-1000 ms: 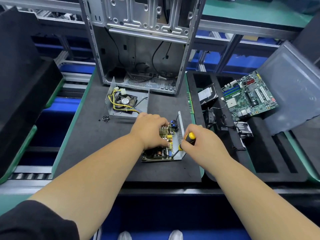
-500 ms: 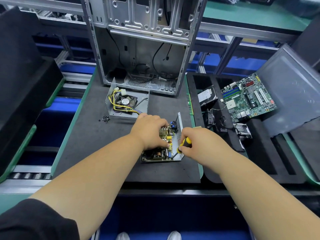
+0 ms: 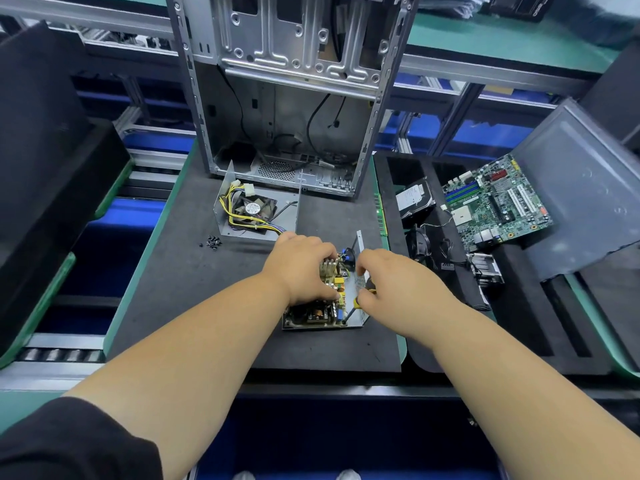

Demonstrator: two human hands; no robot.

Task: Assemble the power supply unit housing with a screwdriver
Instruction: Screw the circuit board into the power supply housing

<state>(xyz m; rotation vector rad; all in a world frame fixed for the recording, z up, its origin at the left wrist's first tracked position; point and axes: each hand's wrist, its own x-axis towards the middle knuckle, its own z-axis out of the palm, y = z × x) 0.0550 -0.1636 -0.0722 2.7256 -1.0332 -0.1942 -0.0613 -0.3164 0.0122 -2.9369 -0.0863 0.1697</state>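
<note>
The open power supply base (image 3: 360, 318), a grey metal tray with a circuit board (image 3: 313, 315) inside, lies on the black mat. My left hand (image 3: 304, 268) rests on top of the board's components, fingers curled over them. My right hand (image 3: 391, 282) grips a yellow-and-black screwdriver (image 3: 356, 301), whose shaft points down-left into the tray's near right corner. The other housing half (image 3: 294, 216), a grey shell holding a fan (image 3: 254, 209) and yellow wires, sits further back on the mat. Small black screws (image 3: 213, 241) lie left of it.
An empty computer case (image 3: 294, 64) stands upright at the back of the black mat (image 3: 194, 299). To the right, a black foam tray (image 3: 519, 323) holds a hard drive (image 3: 414, 200), a green motherboard (image 3: 495, 202) and cables. A grey plastic sheet (image 3: 581, 188) leans at far right.
My right hand has closed further over the screwdriver handle, hiding most of its yellow end, and shifted slightly toward the board. The left hand stays on the components.
</note>
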